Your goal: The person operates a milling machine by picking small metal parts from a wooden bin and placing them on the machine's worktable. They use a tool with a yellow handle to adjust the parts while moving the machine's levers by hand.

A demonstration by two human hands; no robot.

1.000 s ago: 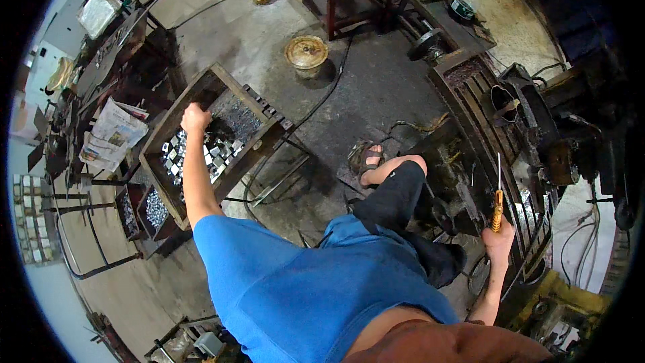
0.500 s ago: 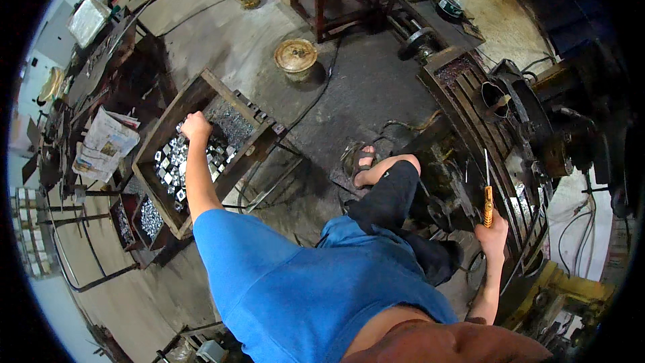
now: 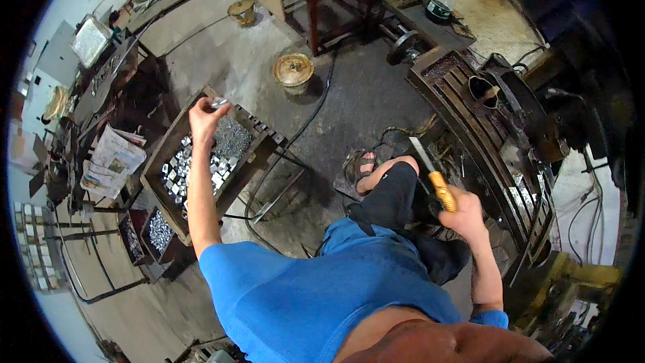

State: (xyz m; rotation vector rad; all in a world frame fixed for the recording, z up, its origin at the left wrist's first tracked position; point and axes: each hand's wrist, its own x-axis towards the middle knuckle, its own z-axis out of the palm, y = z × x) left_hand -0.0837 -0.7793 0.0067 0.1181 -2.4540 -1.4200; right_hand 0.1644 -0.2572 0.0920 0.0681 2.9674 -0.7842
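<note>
Presently, the left hand (image 3: pixel 207 117) is pinching 1 metal piece (image 3: pixel 220 103) near the wooden tray's (image 3: pixel 247 167) far corner; the right hand (image 3: pixel 463 214), well apart, is gripping 1 yellow-handled tool (image 3: pixel 437 182), blade pointing forward-left.

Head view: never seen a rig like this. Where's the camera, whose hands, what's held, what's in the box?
No robot here: the hands are a person's own, bare. The view comes from the left one of two wide fisheye cameras worn on the head, looking down, so straight edges bend toward the rim. The blue shirt is the wearer's.

The left hand pinches a small metal piece above an open box. In the box lie shiny blocky pieces and, toward the far side, a patch of finer grey bits.

The right hand, away from the box, grips a yellow-handled tool with a flat metal blade; its exact type is hard to tell.
</note>
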